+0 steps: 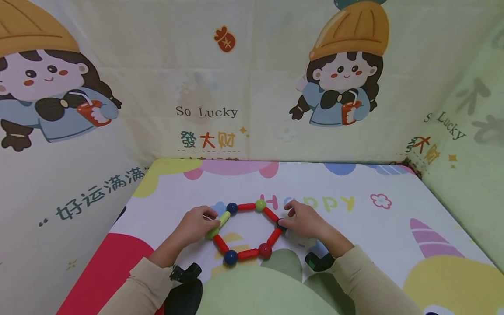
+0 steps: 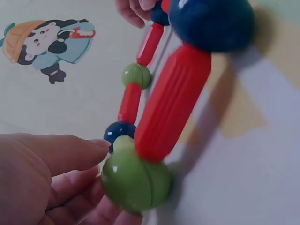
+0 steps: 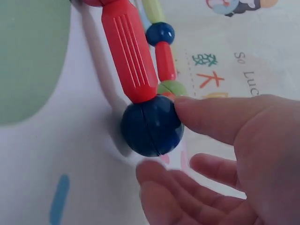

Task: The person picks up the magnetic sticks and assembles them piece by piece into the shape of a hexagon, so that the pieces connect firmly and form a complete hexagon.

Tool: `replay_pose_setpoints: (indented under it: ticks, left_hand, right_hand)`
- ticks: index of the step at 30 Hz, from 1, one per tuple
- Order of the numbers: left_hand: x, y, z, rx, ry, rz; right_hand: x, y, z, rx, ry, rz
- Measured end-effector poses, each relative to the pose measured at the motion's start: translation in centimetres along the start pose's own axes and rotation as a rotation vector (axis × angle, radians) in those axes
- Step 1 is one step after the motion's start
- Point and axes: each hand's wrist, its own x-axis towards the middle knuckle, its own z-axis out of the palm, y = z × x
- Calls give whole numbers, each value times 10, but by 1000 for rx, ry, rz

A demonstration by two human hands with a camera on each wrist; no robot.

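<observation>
A ring of toy rods and balls, joined end to end, spans the space between both hands. Red rods (image 1: 248, 254) make up most of it, with one yellow-green rod (image 1: 225, 218) at the upper left. My left hand (image 1: 201, 224) pinches the green ball (image 2: 136, 180) at the ring's left corner, thumb on top and fingers behind. At the right corner my right hand (image 1: 303, 219) holds a dark blue ball (image 3: 152, 125), its thumb touching the side and its fingertips close beneath. A red ball (image 1: 265, 250) and another dark blue ball (image 1: 230, 258) form the near side.
The ring is over a table with a printed cover (image 1: 315, 179). Behind and beside it hangs a pale cloth (image 1: 267, 87) with cartoon figures and lettering. Dark wrist devices (image 1: 320, 261) sit at both cuffs, and a black rounded object (image 1: 184, 297) shows by the left sleeve.
</observation>
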Motion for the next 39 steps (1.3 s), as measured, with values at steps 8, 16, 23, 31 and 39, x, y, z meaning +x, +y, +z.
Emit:
replay_pose_setpoints:
  ticks: [8,16,23,31,39]
  left_hand:
    - [-15,4,17,-86,-54,20]
    - [-25,13,36,-70,-88,122]
    - [-5,13,32,19,48,184]
    - [12,9,30,18,-20,136]
    - [10,9,26,55,-8,123]
  right_hand:
    - [7,3,-4,-1,97,36]
    - [15,10,-4,91,100,18]
    - [-2,9,-2,35,-2,19]
    - [-13,-2,10,-12,-19,21]
    - [-1,-7,20,5,62,-32]
